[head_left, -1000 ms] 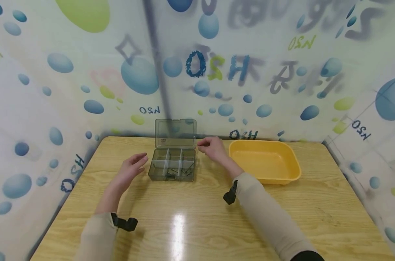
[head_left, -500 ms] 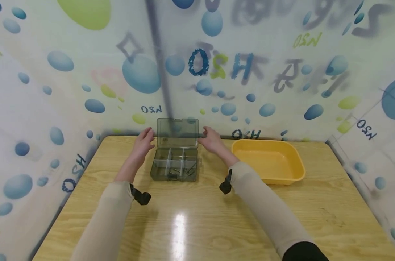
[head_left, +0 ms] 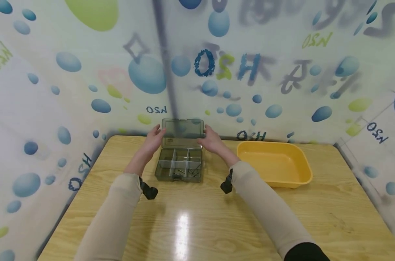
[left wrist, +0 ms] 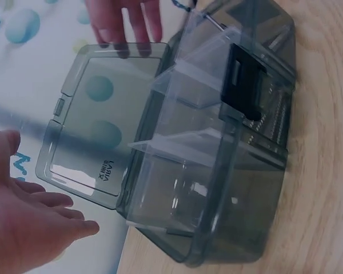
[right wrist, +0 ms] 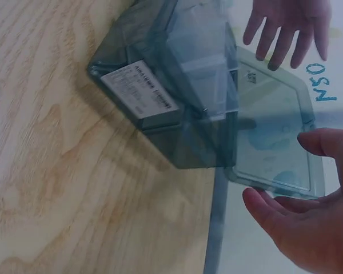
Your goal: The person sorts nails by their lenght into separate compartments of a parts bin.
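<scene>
A translucent grey-green compartment box point(head_left: 165, 173) stands at the table's back edge, its hinged lid point(head_left: 184, 128) raised upright. Small metal pieces, perhaps screws point(head_left: 194, 171), lie in front compartments; they are too small to identify surely. My left hand point(head_left: 154, 139) is beside the lid's left edge, fingers loosely extended; in the left wrist view a gap separates it from the lid. My right hand point(head_left: 213, 140) is at the lid's right edge. In the right wrist view its thumb point(right wrist: 320, 141) and fingers point(right wrist: 263, 208) are spread around that edge; whether they touch is unclear.
A yellow plastic tray point(head_left: 307, 178) is on the wooden table point(head_left: 197, 221), right of the box. Close behind the lid is a wall covering point(head_left: 230, 87) printed with blue and green drops. A white label point(right wrist: 140, 90) is stuck on the box's side.
My left hand has moved forward and right, from beside the box's base to the lid's left edge. My right hand has opened its fingers at the right edge. The lid stays upright.
</scene>
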Demonstrator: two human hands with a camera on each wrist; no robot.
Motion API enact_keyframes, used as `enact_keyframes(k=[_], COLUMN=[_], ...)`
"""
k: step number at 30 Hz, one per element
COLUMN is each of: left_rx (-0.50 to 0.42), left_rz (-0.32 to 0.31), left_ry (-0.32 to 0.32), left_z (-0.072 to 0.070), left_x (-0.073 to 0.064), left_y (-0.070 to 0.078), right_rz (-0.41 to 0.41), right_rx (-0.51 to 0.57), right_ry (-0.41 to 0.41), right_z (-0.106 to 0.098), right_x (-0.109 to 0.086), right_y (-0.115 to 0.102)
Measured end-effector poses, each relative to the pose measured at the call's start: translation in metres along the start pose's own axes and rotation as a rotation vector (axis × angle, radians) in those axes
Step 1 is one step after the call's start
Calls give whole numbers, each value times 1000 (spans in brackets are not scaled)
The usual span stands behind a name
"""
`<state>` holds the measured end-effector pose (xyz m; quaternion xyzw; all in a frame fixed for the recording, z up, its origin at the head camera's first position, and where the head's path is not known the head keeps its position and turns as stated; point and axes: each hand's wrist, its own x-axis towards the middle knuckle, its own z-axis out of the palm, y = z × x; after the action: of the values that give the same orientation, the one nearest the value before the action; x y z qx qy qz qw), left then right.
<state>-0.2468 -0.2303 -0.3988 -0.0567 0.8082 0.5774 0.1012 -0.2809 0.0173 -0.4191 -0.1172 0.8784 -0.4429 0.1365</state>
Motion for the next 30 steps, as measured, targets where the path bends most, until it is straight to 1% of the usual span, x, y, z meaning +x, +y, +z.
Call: enact_keyframes(k=[5, 11, 15, 19, 23, 27, 30], left_rx=[-5, -109, -152, -195, -265, -281, -270], left_rz=[30, 77, 109, 125, 147, 142, 130], left_ry=[-6, 10, 64, 111, 159, 242, 283], left_z=[3, 7, 6, 11, 17, 21, 24], left_x=[-2, -7, -11, -14, -16, -20, -24], left_y=[-1, -4, -7, -9, -10, -11, -14], right_rz=[1, -10, -53, -110, -159, -230, -259], right_rx=[11, 39, 80, 120, 172, 212, 238], right_ry=[-3, 27, 42, 52, 60, 88, 133], right_z=[-4, -6, -4, -3, -1, 3, 7], right_x=[-5, -10, -11, -14, -21, -25, -28], right_y=[-7, -6, -6, -1, 4, 8, 10])
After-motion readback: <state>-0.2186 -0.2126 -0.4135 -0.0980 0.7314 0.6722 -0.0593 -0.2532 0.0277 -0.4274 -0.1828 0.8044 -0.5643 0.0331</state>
